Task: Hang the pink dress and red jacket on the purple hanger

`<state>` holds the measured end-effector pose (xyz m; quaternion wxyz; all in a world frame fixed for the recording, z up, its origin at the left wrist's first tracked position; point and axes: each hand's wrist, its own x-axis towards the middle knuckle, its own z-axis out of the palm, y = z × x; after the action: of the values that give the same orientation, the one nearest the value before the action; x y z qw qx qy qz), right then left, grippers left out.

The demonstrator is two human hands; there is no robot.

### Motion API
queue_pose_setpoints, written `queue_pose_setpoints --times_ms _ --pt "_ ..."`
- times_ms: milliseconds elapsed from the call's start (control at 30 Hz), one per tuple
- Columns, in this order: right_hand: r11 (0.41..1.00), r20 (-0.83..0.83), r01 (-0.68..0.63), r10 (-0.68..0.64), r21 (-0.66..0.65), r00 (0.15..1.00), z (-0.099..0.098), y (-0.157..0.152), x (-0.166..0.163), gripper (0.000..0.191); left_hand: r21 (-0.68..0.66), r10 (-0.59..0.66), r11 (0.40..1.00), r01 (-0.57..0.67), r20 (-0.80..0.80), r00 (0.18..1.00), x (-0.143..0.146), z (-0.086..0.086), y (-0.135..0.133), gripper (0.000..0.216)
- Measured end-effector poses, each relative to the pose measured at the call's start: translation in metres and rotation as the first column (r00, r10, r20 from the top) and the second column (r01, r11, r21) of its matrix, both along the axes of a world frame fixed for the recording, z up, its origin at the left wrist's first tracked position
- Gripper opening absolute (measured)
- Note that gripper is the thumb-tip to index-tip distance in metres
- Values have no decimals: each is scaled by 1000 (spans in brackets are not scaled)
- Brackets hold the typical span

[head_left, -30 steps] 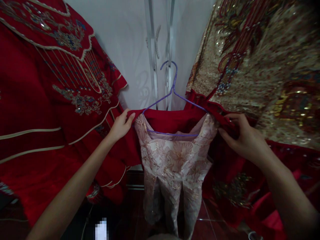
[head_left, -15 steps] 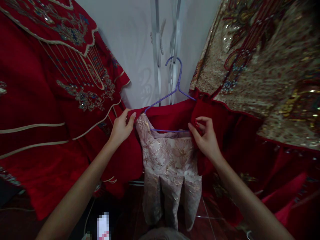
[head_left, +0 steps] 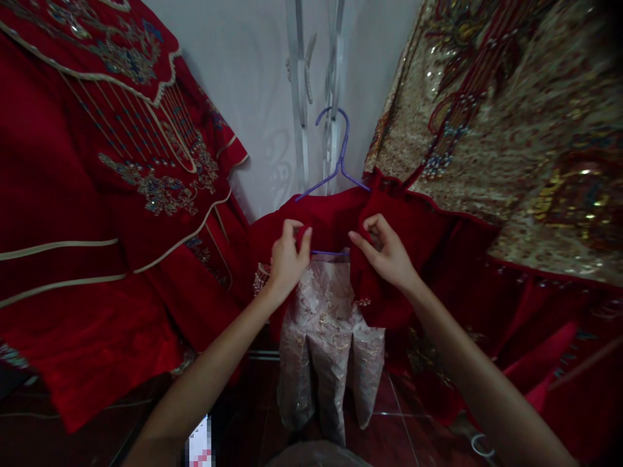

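Note:
A pale floral dress point(head_left: 324, 292) with gold threads hangs on a purple hanger point(head_left: 339, 167). Over the hanger's shoulders lies a red jacket point(head_left: 321, 211), its two front panels coming down on either side of the dress. At the left panel's edge, my left hand point(head_left: 291, 259) has thumb and fingers closed on the red cloth. My right hand point(head_left: 389, 256) grips the right panel's edge with curled fingers, the thumb pointing toward the dress. Part of the dress's top is covered by the panels. Beaded trim point(head_left: 261, 277) shows beside my left wrist.
A red embroidered garment point(head_left: 160, 181) with bead strings hangs at the left. On the right is a gold sequined garment point(head_left: 525, 143) above dark red cloth. The hanger's hook is at a white metal rack point(head_left: 299, 97). Below lies a dark red tiled floor point(head_left: 399, 421).
My left hand has moved right and slightly down, drawing the jacket's left panel over the dress's shoulder. My right hand has shifted slightly left with the right panel. The view has shifted slightly.

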<state>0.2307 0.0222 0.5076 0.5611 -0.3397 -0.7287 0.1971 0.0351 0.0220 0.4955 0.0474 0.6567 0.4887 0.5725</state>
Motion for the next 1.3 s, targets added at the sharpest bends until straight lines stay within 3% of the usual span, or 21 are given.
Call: queue_pose_setpoints --times_ms 100,267,433,633,733,1033,1300 --pt "986 -42 -144 141 -83 989 -4 -2 -18 26 -33 -243 970 242 -32 969 27 -3 -3 11" --pt "959 -160 -234 208 -159 965 -10 -8 -20 28 -46 -360 930 364 78 930 34 -8 -8 22" --pt "921 -181 -336 303 -198 936 -15 -12 -11 34 -46 -393 913 405 164 905 32 -17 -17 37" --pt "926 -216 -344 308 -153 926 -22 -13 -7 27 -38 -371 909 416 383 846 33 -26 -22 29" --pt "938 -227 -315 278 -146 933 -24 -12 -7 24 -50 -363 906 420 418 833 29 -28 -23 22" --pt "971 -133 -195 178 -134 975 -19 -20 -8 21 -102 -402 892 441 270 875 25 -23 -25 9" --pt "1000 17 -28 28 9 999 -11 -30 -5 16 -80 -401 913 399 -11 916 18 -3 -38 12"
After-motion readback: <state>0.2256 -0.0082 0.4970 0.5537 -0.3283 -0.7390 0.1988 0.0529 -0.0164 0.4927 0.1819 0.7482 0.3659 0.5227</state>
